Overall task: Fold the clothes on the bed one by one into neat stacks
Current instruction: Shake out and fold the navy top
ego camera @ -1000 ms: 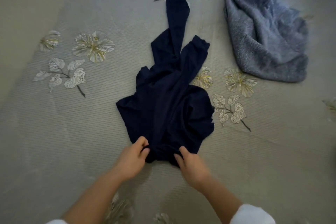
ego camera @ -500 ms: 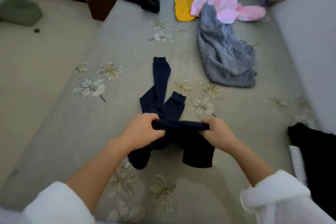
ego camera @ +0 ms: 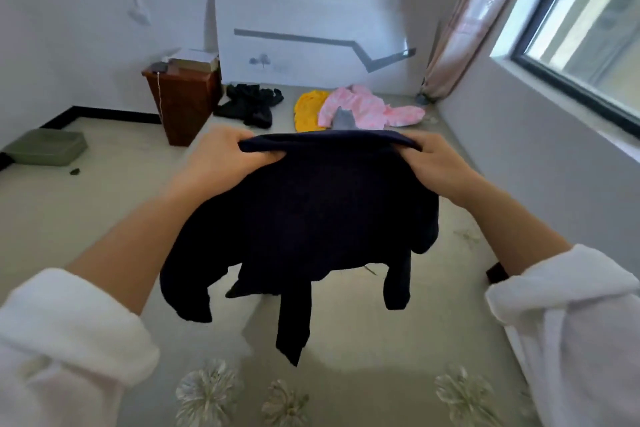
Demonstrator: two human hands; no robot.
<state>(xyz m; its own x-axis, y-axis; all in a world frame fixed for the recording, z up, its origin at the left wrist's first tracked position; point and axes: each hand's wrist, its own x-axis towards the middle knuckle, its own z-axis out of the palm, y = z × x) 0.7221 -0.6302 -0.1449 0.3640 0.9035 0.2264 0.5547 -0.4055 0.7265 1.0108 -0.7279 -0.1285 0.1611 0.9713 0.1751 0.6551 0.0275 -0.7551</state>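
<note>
A dark navy long-sleeved garment (ego camera: 322,218) hangs in the air in front of me, its sleeves dangling below. My left hand (ego camera: 221,159) grips its upper edge at the left, and my right hand (ego camera: 440,163) grips the same edge at the right. The garment is clear of the grey flowered bed cover (ego camera: 346,357). Farther back on the bed lie a pink garment (ego camera: 363,107), a yellow one (ego camera: 306,109), a black one (ego camera: 251,104) and a grey one (ego camera: 343,120) mostly hidden behind the navy garment.
A brown wooden nightstand (ego camera: 183,104) with books stands at the bed's far left corner. A green mat (ego camera: 45,147) lies on the floor to the left. A wall with a window (ego camera: 585,31) runs along the right side. Another dark item (ego camera: 497,272) shows by my right sleeve.
Both hands have lifted the navy garment from the bed cover up into the air, and the view has tilted up toward the far wall.
</note>
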